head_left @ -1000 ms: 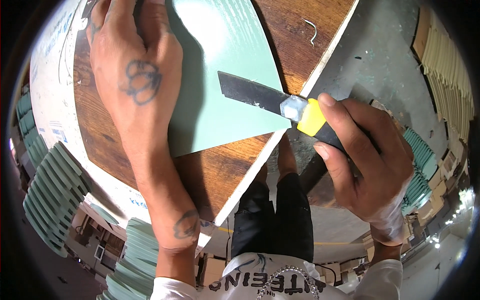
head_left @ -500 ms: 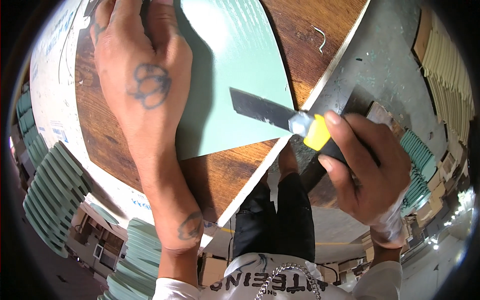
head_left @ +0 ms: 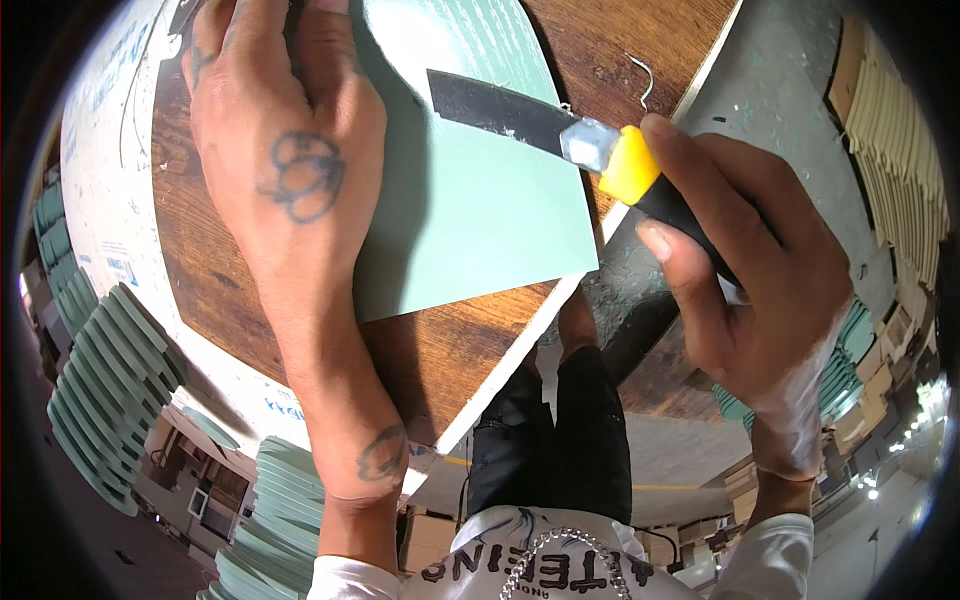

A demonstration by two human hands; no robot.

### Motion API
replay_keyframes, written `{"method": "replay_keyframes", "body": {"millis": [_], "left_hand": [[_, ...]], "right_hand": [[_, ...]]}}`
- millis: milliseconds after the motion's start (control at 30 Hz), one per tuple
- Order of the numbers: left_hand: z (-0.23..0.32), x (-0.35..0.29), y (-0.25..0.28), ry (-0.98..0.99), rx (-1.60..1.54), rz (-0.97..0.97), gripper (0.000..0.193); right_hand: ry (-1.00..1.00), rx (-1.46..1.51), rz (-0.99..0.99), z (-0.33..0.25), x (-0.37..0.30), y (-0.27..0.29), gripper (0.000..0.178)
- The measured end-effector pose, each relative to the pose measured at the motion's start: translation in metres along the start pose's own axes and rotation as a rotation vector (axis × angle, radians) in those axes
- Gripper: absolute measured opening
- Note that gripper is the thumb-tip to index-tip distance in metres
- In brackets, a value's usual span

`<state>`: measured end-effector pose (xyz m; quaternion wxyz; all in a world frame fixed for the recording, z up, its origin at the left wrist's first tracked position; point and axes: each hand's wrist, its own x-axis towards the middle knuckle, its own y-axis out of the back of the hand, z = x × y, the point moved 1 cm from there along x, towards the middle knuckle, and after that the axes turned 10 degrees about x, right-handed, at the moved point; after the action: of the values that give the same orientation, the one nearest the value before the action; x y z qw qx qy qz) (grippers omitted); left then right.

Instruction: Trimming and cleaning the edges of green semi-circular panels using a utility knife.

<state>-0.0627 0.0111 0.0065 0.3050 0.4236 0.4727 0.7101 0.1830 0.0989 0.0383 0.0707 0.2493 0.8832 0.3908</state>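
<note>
Right hand: my right hand [head_left: 765, 260] is closed around one utility knife [head_left: 690, 225], with my index finger and thumb along its black handle near the yellow collar.
Left hand: my left hand [head_left: 290, 150] lies back upward over the left part of the sheet; its fingers run past the top of the view, so I cannot tell how far they are open or whether they grip anything.
Blade: one broad dark blade [head_left: 495, 108] points away to my left, crossing above the sheet's curved right edge; I cannot tell whether it touches.
Sheet: one pale green sheet [head_left: 490, 215] on the desk [head_left: 470, 350], between my hands; its near right corner reaches just past the desk's pale edge.
Scrap: one thin curled strip [head_left: 645, 85] on the wood-grain top, beyond the knife.
Left side: one white printed board [head_left: 105, 180] beside the wood-grain top.
Stacks: two large stacks of green pieces [head_left: 110, 400] low on my left; one cream stack [head_left: 895, 150] at far right; more green pieces [head_left: 850, 350] behind my right hand.
</note>
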Motion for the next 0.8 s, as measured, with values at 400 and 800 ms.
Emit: {"method": "replay_keyframes", "body": {"millis": [400,800], "left_hand": [[-0.002,0.002,0.000,0.002,0.001,-0.009,0.023],[-0.005,0.003,-0.003,-0.014,-0.005,0.015,0.022]], "right_hand": [[-0.073,0.031,-0.027,-0.008,-0.007,0.000,0.044],[0.061,-0.098,0.214,0.020,0.027,-0.013,0.040]]}}
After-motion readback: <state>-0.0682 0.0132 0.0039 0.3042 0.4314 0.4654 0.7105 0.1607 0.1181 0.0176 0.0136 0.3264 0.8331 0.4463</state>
